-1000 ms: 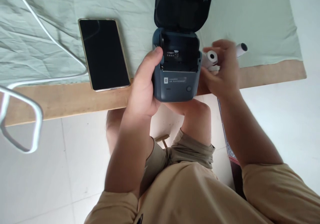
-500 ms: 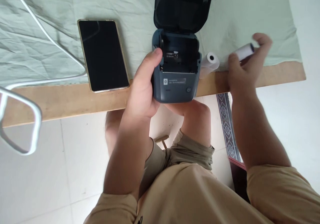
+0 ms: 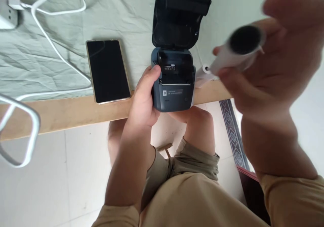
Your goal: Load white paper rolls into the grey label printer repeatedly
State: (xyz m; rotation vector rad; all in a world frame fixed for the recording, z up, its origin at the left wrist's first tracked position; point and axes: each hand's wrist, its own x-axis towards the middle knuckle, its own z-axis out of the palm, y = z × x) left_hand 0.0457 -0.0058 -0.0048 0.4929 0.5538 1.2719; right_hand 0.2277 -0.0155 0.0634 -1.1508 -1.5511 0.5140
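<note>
We saw our left hand (image 3: 143,98) wrapped around the left side of the printer (image 3: 173,90), its grip clamped there as before, thumb at the rim of the open paper bay. The printer sat at the tabletop (image 3: 68,110) edge with its lid (image 3: 180,16) standing open. Our right hand (image 3: 275,61), which half a second earlier was at the tabletop closing on a roll (image 3: 238,51), had lifted that roll up close to the camera; its grip was clamped on the roll, blurred, dark core facing us. A second roll (image 3: 204,72) lay on the green cloth (image 3: 121,14) just beside the printer's right side, where it had lain before. The phone (image 3: 108,71) lay face up to the left, with a white cable (image 3: 54,50) beyond it.
</note>
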